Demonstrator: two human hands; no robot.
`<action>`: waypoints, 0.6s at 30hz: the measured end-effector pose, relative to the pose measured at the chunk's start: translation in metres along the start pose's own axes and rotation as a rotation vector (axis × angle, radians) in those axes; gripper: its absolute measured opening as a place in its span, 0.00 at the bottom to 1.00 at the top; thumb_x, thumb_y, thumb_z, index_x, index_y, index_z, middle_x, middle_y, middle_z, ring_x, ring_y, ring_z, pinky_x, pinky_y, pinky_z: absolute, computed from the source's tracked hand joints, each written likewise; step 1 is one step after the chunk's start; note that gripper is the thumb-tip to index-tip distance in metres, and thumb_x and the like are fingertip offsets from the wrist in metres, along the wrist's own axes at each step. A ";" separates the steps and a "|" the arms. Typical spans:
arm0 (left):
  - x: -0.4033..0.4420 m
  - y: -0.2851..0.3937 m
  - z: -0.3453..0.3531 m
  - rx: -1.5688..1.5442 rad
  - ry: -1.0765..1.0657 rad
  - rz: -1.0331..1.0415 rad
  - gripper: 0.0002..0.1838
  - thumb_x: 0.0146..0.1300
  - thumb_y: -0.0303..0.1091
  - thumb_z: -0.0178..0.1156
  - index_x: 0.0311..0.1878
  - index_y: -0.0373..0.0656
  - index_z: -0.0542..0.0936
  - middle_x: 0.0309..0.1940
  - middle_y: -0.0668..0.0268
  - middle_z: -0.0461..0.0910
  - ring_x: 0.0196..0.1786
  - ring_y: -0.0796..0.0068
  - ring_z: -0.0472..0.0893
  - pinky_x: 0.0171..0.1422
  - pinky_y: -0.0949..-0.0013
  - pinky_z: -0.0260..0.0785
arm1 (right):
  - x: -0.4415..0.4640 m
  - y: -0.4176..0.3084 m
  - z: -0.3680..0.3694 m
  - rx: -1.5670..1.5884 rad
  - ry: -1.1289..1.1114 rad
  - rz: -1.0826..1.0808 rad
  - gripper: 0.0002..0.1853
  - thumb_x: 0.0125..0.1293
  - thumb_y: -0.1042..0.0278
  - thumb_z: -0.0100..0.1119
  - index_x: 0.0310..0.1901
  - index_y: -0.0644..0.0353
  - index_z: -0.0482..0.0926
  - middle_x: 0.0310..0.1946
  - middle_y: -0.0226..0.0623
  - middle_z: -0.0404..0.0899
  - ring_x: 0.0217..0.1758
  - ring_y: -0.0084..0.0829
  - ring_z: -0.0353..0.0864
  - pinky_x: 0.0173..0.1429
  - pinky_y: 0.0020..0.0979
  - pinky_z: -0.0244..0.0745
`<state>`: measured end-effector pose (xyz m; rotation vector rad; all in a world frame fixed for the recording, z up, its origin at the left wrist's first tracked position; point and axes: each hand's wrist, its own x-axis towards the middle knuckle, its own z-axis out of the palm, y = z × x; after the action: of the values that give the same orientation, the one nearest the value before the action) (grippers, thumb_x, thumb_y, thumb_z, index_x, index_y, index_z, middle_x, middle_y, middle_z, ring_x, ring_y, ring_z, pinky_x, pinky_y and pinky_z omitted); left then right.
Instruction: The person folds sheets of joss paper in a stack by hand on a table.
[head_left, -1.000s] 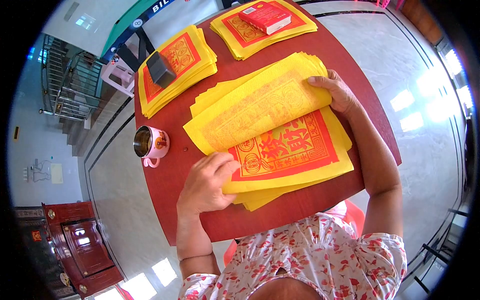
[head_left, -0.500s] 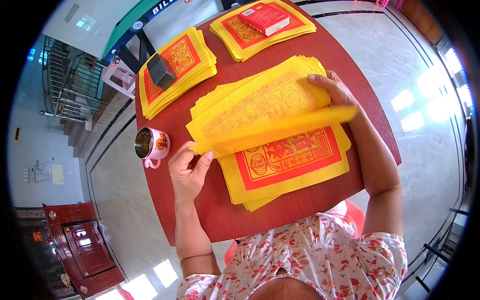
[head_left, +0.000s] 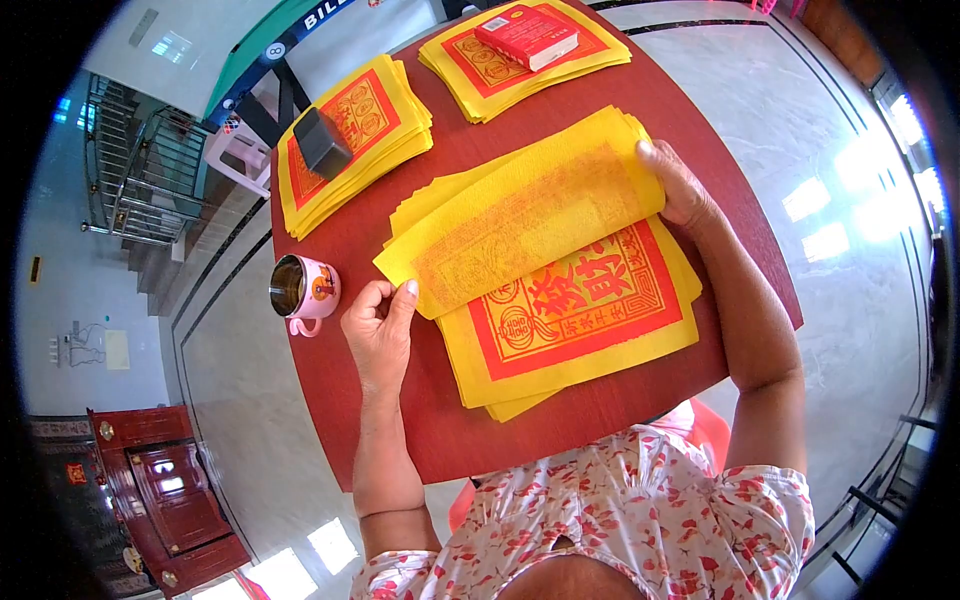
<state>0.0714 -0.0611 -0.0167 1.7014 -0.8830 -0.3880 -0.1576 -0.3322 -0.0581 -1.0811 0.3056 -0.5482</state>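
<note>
A stack of yellow joss paper (head_left: 570,395) lies on the table in front of me, its top sheet printed in red with gold characters. Above its far half, a folded-back joss paper sheet (head_left: 530,215) shows its plain yellow back, the print showing faintly through. My left hand (head_left: 382,335) is closed, thumb and forefinger pinching the near-left corner of that sheet. At the right end, my right hand (head_left: 682,188) grips the sheet's edge, with the thumb on top and the other fingers partly hidden. More yellow sheets stick out beneath it at the far side.
On the red-brown table (head_left: 400,440), a pink mug (head_left: 318,290) stands left of my left hand. A dark box (head_left: 322,143) rests on the far-left paper stack (head_left: 400,125). A red book (head_left: 527,38) lies on the far-right paper stack (head_left: 470,90).
The sheet that stood raised between my hands has swung away from me and now lies back over the far sheets. My right hand has shifted slightly right; more red print shows below.
</note>
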 end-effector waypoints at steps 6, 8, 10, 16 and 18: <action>0.000 0.004 -0.001 0.059 0.199 0.128 0.08 0.58 0.25 0.61 0.26 0.38 0.73 0.20 0.76 0.69 0.23 0.90 0.64 0.26 0.83 0.56 | 0.000 -0.010 0.012 0.001 0.149 0.129 0.19 0.54 0.70 0.63 0.46 0.70 0.74 0.38 0.43 0.80 0.35 0.32 0.83 0.41 0.31 0.81; -0.004 0.013 -0.001 -0.004 0.151 0.285 0.07 0.55 0.24 0.62 0.26 0.38 0.73 0.20 0.74 0.71 0.22 0.88 0.67 0.25 0.82 0.58 | 0.001 -0.010 0.012 0.004 0.164 0.123 0.18 0.55 0.70 0.62 0.45 0.70 0.74 0.37 0.44 0.80 0.35 0.32 0.83 0.40 0.31 0.81; -0.009 0.022 -0.006 0.185 -0.116 0.405 0.07 0.51 0.23 0.64 0.26 0.38 0.74 0.21 0.69 0.72 0.22 0.84 0.70 0.25 0.80 0.60 | 0.002 -0.009 0.012 0.005 0.180 0.119 0.17 0.55 0.70 0.62 0.44 0.70 0.75 0.37 0.44 0.80 0.34 0.32 0.83 0.40 0.31 0.82; -0.017 0.027 0.008 0.313 -0.793 0.492 0.13 0.44 0.33 0.68 0.31 0.38 0.76 0.34 0.61 0.75 0.35 0.62 0.76 0.38 0.64 0.71 | 0.003 -0.008 0.011 0.038 0.189 0.119 0.16 0.57 0.71 0.61 0.45 0.70 0.74 0.38 0.44 0.80 0.35 0.31 0.83 0.40 0.31 0.82; -0.018 0.027 0.011 0.331 -0.924 0.457 0.16 0.43 0.36 0.69 0.33 0.38 0.76 0.38 0.60 0.74 0.40 0.59 0.75 0.42 0.62 0.71 | 0.002 -0.009 0.012 0.070 0.166 0.105 0.16 0.57 0.71 0.61 0.45 0.70 0.74 0.38 0.44 0.80 0.36 0.31 0.83 0.41 0.31 0.82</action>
<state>0.0426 -0.0581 0.0016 1.5147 -2.0550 -0.7621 -0.1522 -0.3277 -0.0449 -0.9481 0.4828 -0.5516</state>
